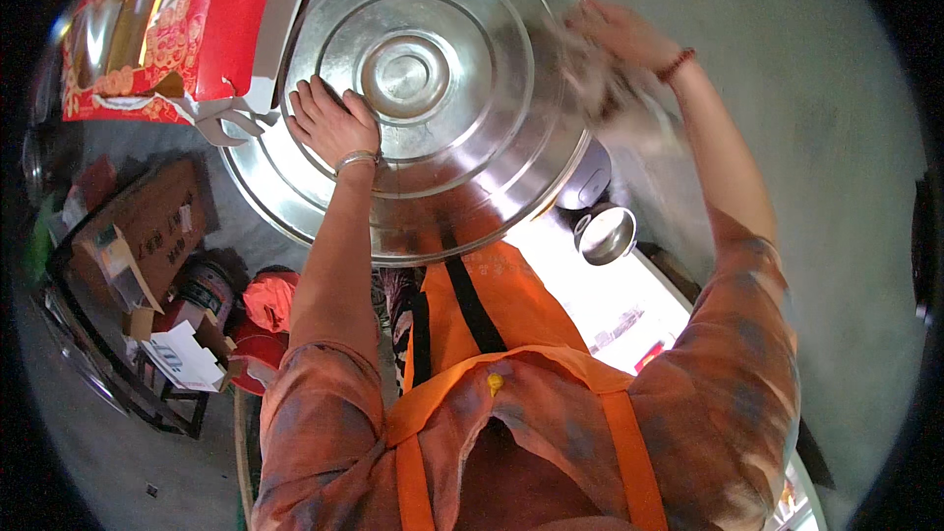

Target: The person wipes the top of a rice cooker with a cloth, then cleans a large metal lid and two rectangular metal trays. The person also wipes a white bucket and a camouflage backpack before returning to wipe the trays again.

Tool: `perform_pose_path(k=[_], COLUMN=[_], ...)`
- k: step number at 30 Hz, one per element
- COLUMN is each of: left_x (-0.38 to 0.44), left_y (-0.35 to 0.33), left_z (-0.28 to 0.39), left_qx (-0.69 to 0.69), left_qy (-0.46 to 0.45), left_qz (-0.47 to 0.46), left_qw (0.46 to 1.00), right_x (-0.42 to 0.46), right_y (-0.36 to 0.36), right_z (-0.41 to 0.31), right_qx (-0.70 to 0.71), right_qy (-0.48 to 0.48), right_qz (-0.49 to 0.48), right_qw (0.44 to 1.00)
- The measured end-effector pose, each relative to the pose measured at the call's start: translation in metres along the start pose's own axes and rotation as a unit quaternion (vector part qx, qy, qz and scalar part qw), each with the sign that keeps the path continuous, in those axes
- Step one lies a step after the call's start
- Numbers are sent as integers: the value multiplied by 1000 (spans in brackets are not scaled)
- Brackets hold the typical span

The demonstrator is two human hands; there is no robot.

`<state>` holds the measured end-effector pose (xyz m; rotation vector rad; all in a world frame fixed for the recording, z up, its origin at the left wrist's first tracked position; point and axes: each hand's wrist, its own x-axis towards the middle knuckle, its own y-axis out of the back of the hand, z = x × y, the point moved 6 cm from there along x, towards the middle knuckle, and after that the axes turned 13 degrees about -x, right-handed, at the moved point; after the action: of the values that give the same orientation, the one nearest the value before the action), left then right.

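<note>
A large round metal lid or tray [442,140] with concentric ridges and a recessed centre spans the upper middle, in front of my body. My left hand [335,122], a bangle at the wrist, rests on it left of the centre, fingers spread and holding nothing. By the lid's right edge is my right hand [627,33], blurred by motion, with a beaded bracelet at the wrist. From its fingers hangs what looks like a pale cloth [616,92], too smeared to make out well. What supports the lid is hidden beneath it.
A torn red gift box [228,22] overlaps the lid's upper left. At left, a black-framed stand [166,409] holds open cartons [184,354], near a red bucket [258,346]. A small metal pot [606,236] stands on a bright white surface [568,287] at right. I wear an orange apron [509,295].
</note>
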<state>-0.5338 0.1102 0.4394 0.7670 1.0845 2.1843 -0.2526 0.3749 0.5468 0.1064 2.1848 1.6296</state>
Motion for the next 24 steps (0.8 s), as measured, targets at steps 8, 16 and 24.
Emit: perform_pose_path(k=[8,16,24], left_x=[2,0,0], left_y=[0,-6,-10], left_z=[1,-4,-10], left_qx=[-17,-3,-26], left_qy=[-9,-10,4], left_qz=[-10,-14,-58], left_qw=[1000,1000,998], right_x=[85,-101,-175], right_y=[-63,-148,-97], right_z=[-35,-155,-207], right_qx=[-234,113,767], right_qy=[-159,-227,-422], right_qz=[274,-28,237], right_qw=[919,967,421])
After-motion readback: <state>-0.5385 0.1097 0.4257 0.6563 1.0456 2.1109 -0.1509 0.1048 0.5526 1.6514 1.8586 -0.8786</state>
